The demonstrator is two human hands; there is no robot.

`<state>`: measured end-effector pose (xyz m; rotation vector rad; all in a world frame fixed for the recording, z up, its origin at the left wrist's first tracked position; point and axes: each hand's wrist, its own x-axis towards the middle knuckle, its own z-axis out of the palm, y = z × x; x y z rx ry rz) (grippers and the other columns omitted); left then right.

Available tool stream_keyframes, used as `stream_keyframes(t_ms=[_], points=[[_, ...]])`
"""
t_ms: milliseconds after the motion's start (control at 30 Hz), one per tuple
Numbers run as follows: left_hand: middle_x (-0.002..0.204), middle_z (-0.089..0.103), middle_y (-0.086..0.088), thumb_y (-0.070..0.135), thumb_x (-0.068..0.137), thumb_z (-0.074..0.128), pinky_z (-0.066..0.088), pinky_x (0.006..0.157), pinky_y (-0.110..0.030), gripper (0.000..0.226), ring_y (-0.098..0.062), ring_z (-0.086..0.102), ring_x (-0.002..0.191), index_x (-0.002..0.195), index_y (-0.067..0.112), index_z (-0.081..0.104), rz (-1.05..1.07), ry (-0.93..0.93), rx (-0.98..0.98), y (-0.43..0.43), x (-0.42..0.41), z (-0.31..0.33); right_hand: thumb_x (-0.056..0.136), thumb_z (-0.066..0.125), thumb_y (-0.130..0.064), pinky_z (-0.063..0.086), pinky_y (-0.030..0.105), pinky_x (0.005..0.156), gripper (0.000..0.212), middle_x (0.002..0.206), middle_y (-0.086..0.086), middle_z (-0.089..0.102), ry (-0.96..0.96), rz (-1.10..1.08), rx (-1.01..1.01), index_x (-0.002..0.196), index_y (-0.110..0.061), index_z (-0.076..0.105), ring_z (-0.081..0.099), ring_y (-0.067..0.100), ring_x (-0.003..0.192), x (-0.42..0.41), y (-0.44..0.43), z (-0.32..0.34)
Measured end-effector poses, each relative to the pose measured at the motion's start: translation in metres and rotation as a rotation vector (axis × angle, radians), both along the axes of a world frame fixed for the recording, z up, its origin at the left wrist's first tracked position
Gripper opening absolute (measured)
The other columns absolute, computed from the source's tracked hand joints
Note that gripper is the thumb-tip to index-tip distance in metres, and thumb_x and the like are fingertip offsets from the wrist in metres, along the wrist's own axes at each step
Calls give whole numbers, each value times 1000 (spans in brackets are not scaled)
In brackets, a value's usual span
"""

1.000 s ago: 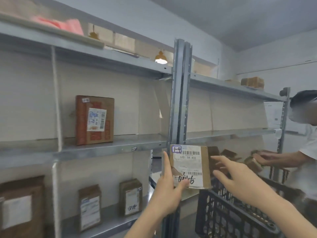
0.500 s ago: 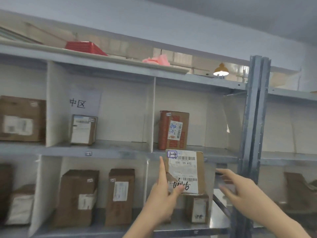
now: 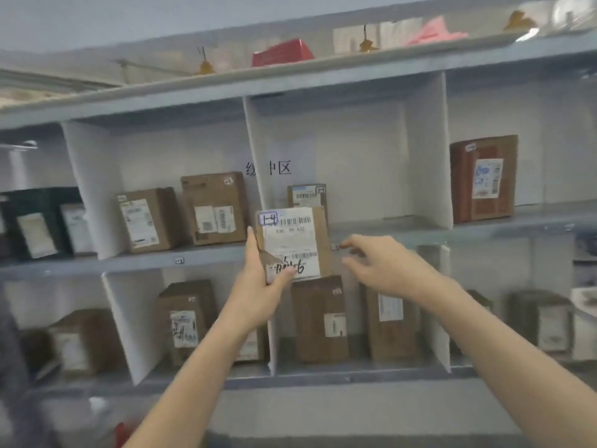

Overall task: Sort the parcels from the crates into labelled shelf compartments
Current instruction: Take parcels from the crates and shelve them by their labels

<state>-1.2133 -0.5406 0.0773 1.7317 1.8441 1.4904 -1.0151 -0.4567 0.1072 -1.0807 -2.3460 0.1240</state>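
My left hand (image 3: pixel 262 282) grips a small brown parcel (image 3: pixel 294 242) by its lower left corner and holds it upright in front of the shelf. Its white shipping label faces me, with a "1-4" tag at the top left and handwriting at the bottom. To the right of the parcel my right hand (image 3: pixel 376 263) hovers with loosely bent fingers, holding nothing. Behind the parcel runs the grey metal shelf (image 3: pixel 420 229), split by white dividers (image 3: pixel 431 150) into compartments with small tags on the front edge.
Brown boxes stand in most compartments: two (image 3: pixel 182 215) at upper left, a small one (image 3: pixel 307 195) behind the held parcel, a reddish one (image 3: pixel 483 179) at upper right, several (image 3: pixel 319 318) on the lower shelf. A red tray (image 3: pixel 282 53) lies on top.
The view has swung left along the shelving, away from the crate and the other person. My left hand has kept the parcel raised, and my right hand has stayed beside it.
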Motion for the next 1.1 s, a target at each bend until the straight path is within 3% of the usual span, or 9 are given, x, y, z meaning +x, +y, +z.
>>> stream_keyframes(t_ms=[100, 267, 367, 500, 600, 700, 767, 967, 1100], points=[[132, 49, 22, 29, 97, 58, 37, 87, -16, 94, -2, 54, 107, 153, 32, -16, 57, 36, -8, -16, -44, -5, 98, 44, -38, 45, 39, 98, 41, 135, 0, 55, -20, 33, -19, 137, -27, 45, 53, 21, 121, -51, -13, -8], [145, 45, 14, 28, 97, 58, 30, 93, -20, 94, -14, 49, 124, 154, 28, -17, 125, 24, 1, -28, -96, -12, 98, 43, -42, 46, 38, 92, 40, 131, 3, 57, -98, 47, 5, 135, -30, 46, 55, 25, 116, -112, -18, -14], [139, 47, 17, 26, 97, 57, 31, 85, -15, 94, -10, 52, 113, 154, 27, -17, 156, 37, -3, -26, -123, -14, 97, 43, -43, 47, 39, 93, 41, 130, 5, 58, -133, 60, 11, 136, -29, 46, 55, 27, 116, -140, -13, -11], [152, 39, 13, 27, 97, 58, 30, 103, -25, 94, -17, 41, 136, 154, 28, -17, 184, 25, 23, -20, -160, -11, 97, 44, -43, 47, 40, 94, 43, 133, 4, 56, -149, 105, 17, 137, -28, 45, 54, 26, 118, -181, -5, -3], [151, 40, 14, 27, 96, 59, 32, 101, -26, 93, -13, 44, 133, 154, 30, -14, 208, 22, 55, -20, -190, -5, 97, 43, -40, 47, 39, 92, 41, 133, 2, 56, -148, 136, 37, 136, -28, 45, 55, 26, 117, -217, 0, 5], [142, 43, 19, 26, 97, 58, 30, 93, -17, 92, -4, 44, 121, 154, 28, -14, 238, 0, 64, -28, -219, -1, 97, 43, -39, 46, 39, 92, 38, 130, 1, 58, -132, 158, 51, 134, -28, 46, 55, 25, 116, -252, 0, 10], [147, 40, 16, 25, 97, 58, 27, 97, -17, 93, -7, 42, 129, 154, 27, -15, 249, 9, 64, -36, -241, 0, 98, 43, -36, 47, 42, 95, 38, 130, 2, 58, -135, 179, 45, 134, -25, 46, 56, 25, 115, -275, -5, 11], [154, 36, 11, 25, 96, 59, 27, 118, -38, 93, -14, 39, 139, 154, 29, -15, 244, 35, 86, -72, -331, 2, 99, 43, -33, 47, 44, 95, 37, 129, 4, 59, -106, 192, 41, 135, -25, 45, 56, 25, 115, -363, -30, 5], [152, 36, 15, 23, 97, 58, 26, 113, -27, 93, -8, 38, 137, 154, 27, -15, 232, 72, 77, -110, -406, 3, 99, 44, -32, 48, 42, 94, 39, 130, 3, 59, -53, 189, -10, 138, -25, 43, 57, 24, 115, -438, -60, -2]])
